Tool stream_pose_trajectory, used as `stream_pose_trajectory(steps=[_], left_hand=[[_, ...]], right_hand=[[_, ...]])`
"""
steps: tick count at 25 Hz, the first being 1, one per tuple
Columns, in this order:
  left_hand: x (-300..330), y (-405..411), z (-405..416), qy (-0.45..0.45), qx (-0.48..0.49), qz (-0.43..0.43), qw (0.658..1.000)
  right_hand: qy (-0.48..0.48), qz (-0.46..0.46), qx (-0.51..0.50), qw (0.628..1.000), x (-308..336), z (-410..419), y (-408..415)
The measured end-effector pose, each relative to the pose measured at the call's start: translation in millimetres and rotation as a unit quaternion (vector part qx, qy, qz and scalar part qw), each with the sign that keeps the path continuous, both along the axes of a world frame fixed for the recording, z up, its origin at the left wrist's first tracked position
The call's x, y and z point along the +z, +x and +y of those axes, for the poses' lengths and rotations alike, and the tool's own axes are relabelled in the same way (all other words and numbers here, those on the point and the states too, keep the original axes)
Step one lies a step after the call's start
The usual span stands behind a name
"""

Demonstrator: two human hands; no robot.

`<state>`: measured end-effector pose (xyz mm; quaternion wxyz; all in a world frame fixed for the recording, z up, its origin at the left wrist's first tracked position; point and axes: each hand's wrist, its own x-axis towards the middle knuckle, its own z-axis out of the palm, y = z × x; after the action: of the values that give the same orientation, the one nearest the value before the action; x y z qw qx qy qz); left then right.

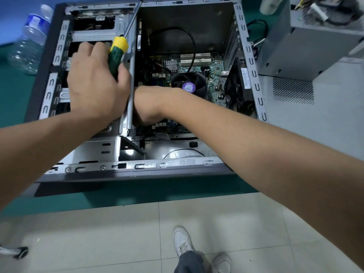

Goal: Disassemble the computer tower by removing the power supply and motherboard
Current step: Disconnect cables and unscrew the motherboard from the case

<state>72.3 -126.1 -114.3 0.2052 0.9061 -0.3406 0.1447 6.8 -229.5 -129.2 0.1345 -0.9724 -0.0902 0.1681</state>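
Note:
The open computer tower lies on its side on the green table. Inside it sits the motherboard with a black CPU fan. My left hand rests on the drive cage and grips a green and yellow screwdriver whose shaft points up and away. My right hand reaches down beside the cage wall onto the board's near left part; its fingers are hidden. The grey power supply stands outside the case at the right.
A plastic water bottle lies left of the case. A grey side panel with a perforated patch lies under the power supply. The table's front edge is near; below it are floor tiles and my shoes.

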Motion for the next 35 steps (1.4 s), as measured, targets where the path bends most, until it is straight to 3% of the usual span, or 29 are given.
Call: stream_pose_trajectory(steps=[15,25,31,35], left_hand=[[-0.6,0.9,0.9,0.0,-0.003,-0.008,1.0],[-1.4,-0.2,0.5,-0.005,0.0,-0.001,1.0],[-0.7,0.9,0.7,-0.005,-0.002,-0.001,1.0],[-0.2,1.0,0.9,-0.004,0.0,0.001,1.0]], right_hand=[[-0.08,0.088,0.055,0.991,9.3,9.3,8.4],[-0.066,-0.013,0.068,0.995,5.1,6.0,-0.3],[-0.031,-0.017,0.029,0.999,-2.9,5.3,4.2],[-0.022,0.003,0.068,0.997,-5.4,7.4,6.2]])
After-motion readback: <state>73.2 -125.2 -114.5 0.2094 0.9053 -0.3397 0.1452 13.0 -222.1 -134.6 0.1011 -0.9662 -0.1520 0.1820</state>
